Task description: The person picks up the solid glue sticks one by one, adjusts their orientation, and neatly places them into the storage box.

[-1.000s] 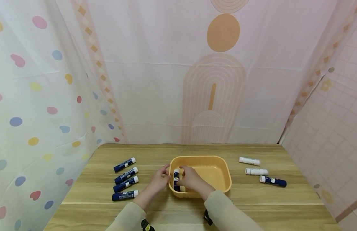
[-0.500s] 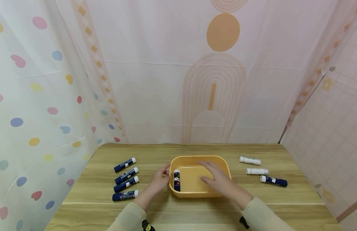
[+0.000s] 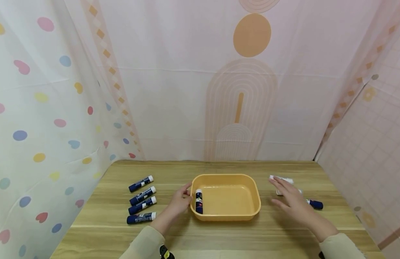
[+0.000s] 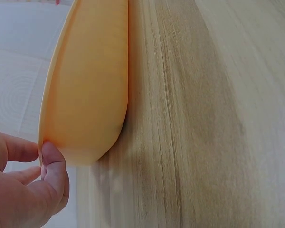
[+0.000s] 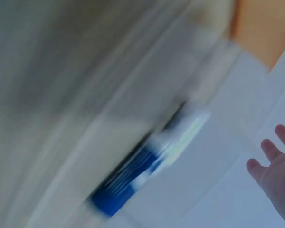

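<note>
My left hand (image 3: 180, 200) pinches the left rim of a yellow plastic tray (image 3: 225, 217); the left wrist view shows thumb and fingers on the edge of the tray (image 4: 90, 85). Inside, along the left wall, lies a blue glue stick (image 3: 199, 203) with a white cap. My right hand (image 3: 293, 201) hovers with spread fingers, holding nothing, over the group at the right. Under it are a white glue stick (image 3: 288, 180), a second white one mostly hidden, and a blue glue stick (image 3: 315, 204) whose capped end is covered. The right wrist view is blurred.
Several blue glue sticks (image 3: 142, 206) with white caps lie in a column left of the tray. The wooden table (image 3: 200, 233) ends at a patterned curtain (image 3: 174, 108) behind, with more cloth at both sides.
My right hand has let go of the blue glue stick in the tray and moved right, out over the glue sticks there. My left hand has stayed on the rim.
</note>
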Available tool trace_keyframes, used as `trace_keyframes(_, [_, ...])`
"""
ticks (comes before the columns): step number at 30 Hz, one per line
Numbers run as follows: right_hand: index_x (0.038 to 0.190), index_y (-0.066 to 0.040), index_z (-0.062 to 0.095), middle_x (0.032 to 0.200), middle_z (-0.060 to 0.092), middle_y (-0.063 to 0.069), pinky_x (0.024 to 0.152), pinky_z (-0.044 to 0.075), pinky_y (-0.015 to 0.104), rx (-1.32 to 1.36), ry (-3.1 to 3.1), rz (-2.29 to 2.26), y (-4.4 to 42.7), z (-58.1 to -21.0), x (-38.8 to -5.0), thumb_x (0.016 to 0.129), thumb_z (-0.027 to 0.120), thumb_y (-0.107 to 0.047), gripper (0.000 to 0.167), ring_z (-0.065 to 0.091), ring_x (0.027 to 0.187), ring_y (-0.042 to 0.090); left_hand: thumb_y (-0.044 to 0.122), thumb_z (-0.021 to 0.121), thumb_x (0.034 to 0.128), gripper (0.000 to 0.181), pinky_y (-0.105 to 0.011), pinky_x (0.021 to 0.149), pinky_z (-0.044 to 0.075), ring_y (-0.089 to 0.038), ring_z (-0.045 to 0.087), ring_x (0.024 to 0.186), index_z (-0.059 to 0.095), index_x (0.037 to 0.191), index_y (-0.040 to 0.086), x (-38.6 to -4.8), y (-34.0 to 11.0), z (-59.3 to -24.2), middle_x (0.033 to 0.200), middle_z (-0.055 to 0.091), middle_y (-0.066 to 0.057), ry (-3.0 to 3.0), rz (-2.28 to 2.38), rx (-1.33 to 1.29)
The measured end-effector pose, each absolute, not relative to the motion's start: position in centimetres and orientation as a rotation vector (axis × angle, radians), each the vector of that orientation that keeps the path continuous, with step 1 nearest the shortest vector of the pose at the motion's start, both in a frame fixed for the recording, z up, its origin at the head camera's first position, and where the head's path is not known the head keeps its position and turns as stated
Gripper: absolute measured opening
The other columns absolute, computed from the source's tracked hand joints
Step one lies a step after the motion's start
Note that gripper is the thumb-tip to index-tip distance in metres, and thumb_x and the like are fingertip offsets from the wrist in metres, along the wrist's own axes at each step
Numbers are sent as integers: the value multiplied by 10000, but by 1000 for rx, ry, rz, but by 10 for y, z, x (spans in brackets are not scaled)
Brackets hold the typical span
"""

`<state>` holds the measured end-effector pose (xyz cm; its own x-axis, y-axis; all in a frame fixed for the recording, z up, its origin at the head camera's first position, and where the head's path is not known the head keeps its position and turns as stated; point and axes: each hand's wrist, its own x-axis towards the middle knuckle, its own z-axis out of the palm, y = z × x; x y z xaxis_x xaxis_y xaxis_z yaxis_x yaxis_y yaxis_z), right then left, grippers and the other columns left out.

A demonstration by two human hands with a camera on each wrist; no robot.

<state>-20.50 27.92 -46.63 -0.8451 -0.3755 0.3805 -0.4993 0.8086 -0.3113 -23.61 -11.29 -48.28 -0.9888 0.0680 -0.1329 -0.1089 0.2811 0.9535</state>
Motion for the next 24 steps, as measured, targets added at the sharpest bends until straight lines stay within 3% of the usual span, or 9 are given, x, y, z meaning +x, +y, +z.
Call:
trace_keyframes(7, [1447,-136,376,1373,439,242,893,396,625,626,-2666,537,331,-479,-199,795,739,-126,747,437,1196,469,-100,481,864,570,-272,611,467,-174,480,782,375,1417,-14,-235,-115,-479,995,462,-136,2415,1769,-41])
trace_keyframes(15, [1474,-40,276,1395,376,311,933,338,674,447,-2880,730,369,-485,-197,868,668,-124,727,385,1220,516,-88,479,870,567,-279,626,476,-180,483,804,374,1421,-6,-237,-114,-480,1006,460,-143,2416,1756,-27])
trace_keyframes(20, [1426,52,304,1195,541,311,864,424,632,409,-2928,650,377,-490,-198,824,691,-49,723,557,1049,464,-89,478,867,574,-270,619,473,-175,481,794,373,1424,-1,-236,-114,-480,1003,458,-136,2408,1757,-34])
trace_keyframes(24, [1375,78,347,1043,617,228,824,470,593,403,-2937,566,379,-494,-200,779,712,2,703,591,964,430,-92,476,867,578,-272,613,470,-168,478,777,371,1427,6,-235,-114,-481,994,454,-126,2400,1766,-38])
